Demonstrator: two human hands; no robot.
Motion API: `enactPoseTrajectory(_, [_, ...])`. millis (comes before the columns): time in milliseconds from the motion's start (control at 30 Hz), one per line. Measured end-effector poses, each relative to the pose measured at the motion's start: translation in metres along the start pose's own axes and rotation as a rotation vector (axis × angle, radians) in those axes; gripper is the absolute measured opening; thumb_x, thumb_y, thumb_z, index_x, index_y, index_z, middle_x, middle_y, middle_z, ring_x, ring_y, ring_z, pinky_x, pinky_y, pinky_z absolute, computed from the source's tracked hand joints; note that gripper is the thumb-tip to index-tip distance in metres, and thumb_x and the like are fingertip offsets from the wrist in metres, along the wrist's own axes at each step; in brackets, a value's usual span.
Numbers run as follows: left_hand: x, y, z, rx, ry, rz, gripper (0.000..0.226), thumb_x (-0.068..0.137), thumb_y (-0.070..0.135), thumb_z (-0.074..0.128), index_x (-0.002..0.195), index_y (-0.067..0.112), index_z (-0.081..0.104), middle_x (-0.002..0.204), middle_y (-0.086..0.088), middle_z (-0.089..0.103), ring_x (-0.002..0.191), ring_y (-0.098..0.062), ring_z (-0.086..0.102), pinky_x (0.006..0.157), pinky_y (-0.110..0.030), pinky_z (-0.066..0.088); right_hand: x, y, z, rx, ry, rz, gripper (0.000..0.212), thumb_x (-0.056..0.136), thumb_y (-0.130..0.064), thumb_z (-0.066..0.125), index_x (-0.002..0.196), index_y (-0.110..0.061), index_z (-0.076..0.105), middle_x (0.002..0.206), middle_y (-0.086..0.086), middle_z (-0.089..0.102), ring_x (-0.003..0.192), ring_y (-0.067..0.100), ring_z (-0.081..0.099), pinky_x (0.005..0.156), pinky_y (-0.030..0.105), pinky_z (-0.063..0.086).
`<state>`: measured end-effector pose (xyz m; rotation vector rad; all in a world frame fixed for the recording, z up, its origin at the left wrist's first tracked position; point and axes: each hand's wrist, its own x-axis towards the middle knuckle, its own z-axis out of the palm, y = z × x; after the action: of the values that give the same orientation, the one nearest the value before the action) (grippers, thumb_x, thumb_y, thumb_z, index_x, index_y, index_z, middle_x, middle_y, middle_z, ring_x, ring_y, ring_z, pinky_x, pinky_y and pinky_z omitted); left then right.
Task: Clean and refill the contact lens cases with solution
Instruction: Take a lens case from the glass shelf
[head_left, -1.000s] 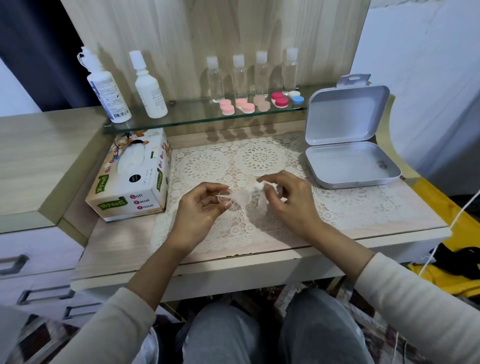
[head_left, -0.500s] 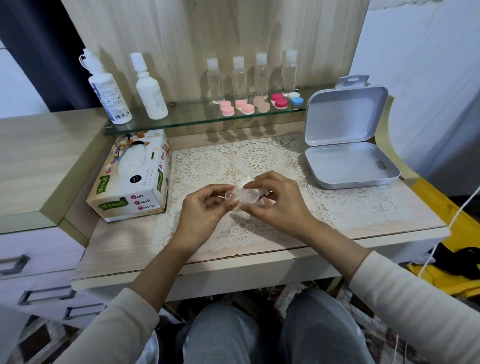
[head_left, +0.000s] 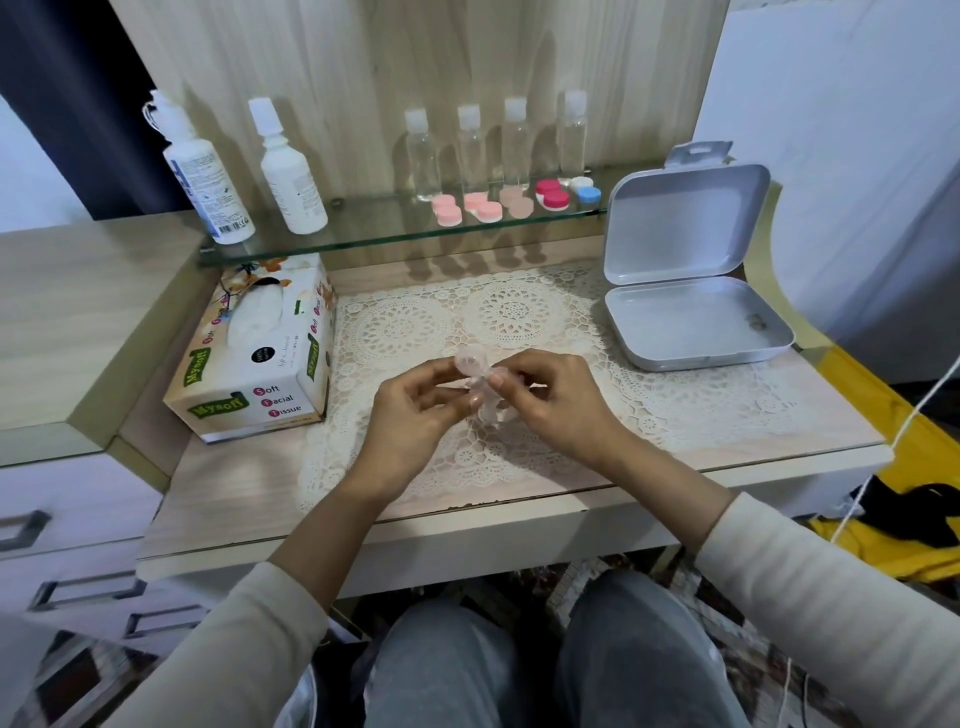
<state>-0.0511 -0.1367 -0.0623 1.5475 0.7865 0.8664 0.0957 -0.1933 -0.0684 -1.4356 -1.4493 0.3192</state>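
The lens case (head_left: 471, 365) is a small clear plastic piece, see-through and nearly colourless, with one round cup showing at its upper end; its lower part is hidden among the fingers. It is held in the air just right of the tissue box (head_left: 260, 358), above the lace mat (head_left: 519, 317) on the bench (head_left: 234, 493). The left hand (head_left: 415, 410) pinches it from the side nearer the tissue box with curled fingers and thumb. The right hand (head_left: 550, 400) grips it from the far side, fingertips bent in on it. A bit of crumpled white stuff (head_left: 491, 413) hangs between the hands under the case; I cannot tell what it is.

Behind and above the tissue box runs a glass shelf (head_left: 374, 234) with two white solution bottles (head_left: 208, 182), four small clear bottles (head_left: 470, 150), and pink, red and blue-and-white lens cases (head_left: 488, 208). Well to the right of the tissue box a white tin (head_left: 691, 322) lies open.
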Motion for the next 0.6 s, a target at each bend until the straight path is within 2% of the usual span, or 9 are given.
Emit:
enactPoseTrajectory(100, [-0.0012,-0.0022,0.0011,0.064,0.077,0.032,0.021,0.070,0.004,0.074,0.086,0.016,0.069,0.081,0.006,0.071,0.074,-0.007,0.067,0.069,-0.018,0.051,0.0012,0.0003,0.0003,0.010,-0.032,0.036,0.026,0.085,-0.028,0.059,0.078,-0.007,0.072,0.067,0.008,0.066,0.064,0.024,0.059,0.058,0.035,0.046])
enactPoseTrajectory(200, [-0.0030,-0.0047,0.0031,0.098,0.096,0.025,0.024,0.067,0.004,0.076,0.085,0.017,0.069,0.082,0.004,0.071,0.074,-0.006,0.066,0.071,-0.020,0.053,0.0024,-0.0002,-0.0020,0.032,-0.051,0.075,0.019,0.088,-0.017,0.061,0.075,-0.008,0.071,0.062,0.000,0.064,0.057,0.008,0.054,0.054,0.023,0.042])
enactPoseTrajectory(233, [-0.0037,-0.0048,0.0041,0.100,0.090,0.014,0.027,0.067,0.003,0.077,0.089,0.016,0.068,0.085,0.003,0.070,0.075,-0.006,0.066,0.072,-0.022,0.054,0.0025,-0.0007,-0.0027,0.043,-0.059,0.095,0.019,0.088,-0.016,0.061,0.076,-0.008,0.071,0.062,0.001,0.063,0.056,0.008,0.053,0.054,0.024,0.042])
enactPoseTrajectory(300, [-0.0044,-0.0048,0.0056,0.122,0.087,0.020,0.031,0.066,0.004,0.078,0.091,0.019,0.067,0.088,0.004,0.069,0.075,-0.006,0.066,0.073,-0.024,0.055,0.0025,-0.0002,-0.0033,0.097,-0.059,0.128,0.018,0.089,-0.017,0.060,0.079,-0.006,0.070,0.065,0.010,0.065,0.059,0.023,0.057,0.057,0.033,0.047])
enactPoseTrajectory(333, [-0.0041,-0.0048,0.0061,0.154,0.095,0.041,0.030,0.066,0.007,0.078,0.089,0.023,0.067,0.089,0.005,0.067,0.075,-0.006,0.065,0.073,-0.024,0.055,0.0022,-0.0004,-0.0030,0.143,-0.049,0.138,0.018,0.089,-0.017,0.059,0.081,-0.006,0.070,0.068,0.016,0.066,0.064,0.032,0.061,0.060,0.041,0.053])
enactPoseTrajectory(400, [-0.0026,-0.0048,0.0058,0.235,0.134,0.090,0.025,0.067,0.013,0.078,0.083,0.028,0.066,0.091,0.004,0.063,0.076,-0.010,0.063,0.072,-0.021,0.053,0.0010,-0.0008,-0.0028,0.213,-0.030,0.155,0.017,0.090,-0.019,0.058,0.084,-0.007,0.069,0.074,0.022,0.066,0.072,0.043,0.063,0.064,0.057,0.052])
enactPoseTrajectory(500, [-0.0008,-0.0052,0.0029,0.264,0.165,0.110,0.017,0.069,0.015,0.077,0.080,0.023,0.068,0.092,0.002,0.060,0.077,-0.011,0.061,0.070,-0.015,0.050,-0.0009,-0.0030,-0.0047,0.209,-0.006,0.156,0.019,0.090,-0.020,0.058,0.090,-0.006,0.070,0.083,0.014,0.069,0.075,0.034,0.066,0.066,0.055,0.053])
enactPoseTrajectory(600, [-0.0029,-0.0033,-0.0020,0.205,0.122,0.078,0.013,0.072,0.008,0.074,0.084,0.010,0.068,0.097,-0.001,0.064,0.084,-0.014,0.064,0.073,-0.020,0.053,0.0011,-0.0009,-0.0081,0.181,0.049,0.182,0.023,0.089,-0.022,0.058,0.094,-0.002,0.069,0.096,0.011,0.066,0.082,0.028,0.067,0.072,0.051,0.055])
